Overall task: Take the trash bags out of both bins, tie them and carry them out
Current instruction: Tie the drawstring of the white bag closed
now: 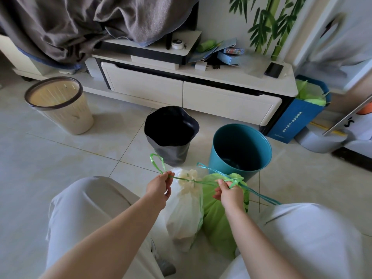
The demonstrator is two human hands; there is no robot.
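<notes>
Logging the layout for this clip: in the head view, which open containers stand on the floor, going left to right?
Cream slatted bin → open black bag → teal bin → blue paper bag.

You see a white bag (184,210), a lime-green bag (216,220) with green drawstring (179,178), a teal bin (225,158), a black bin (171,152), a cream slatted bin (66,115), brown-rimmed
</notes>
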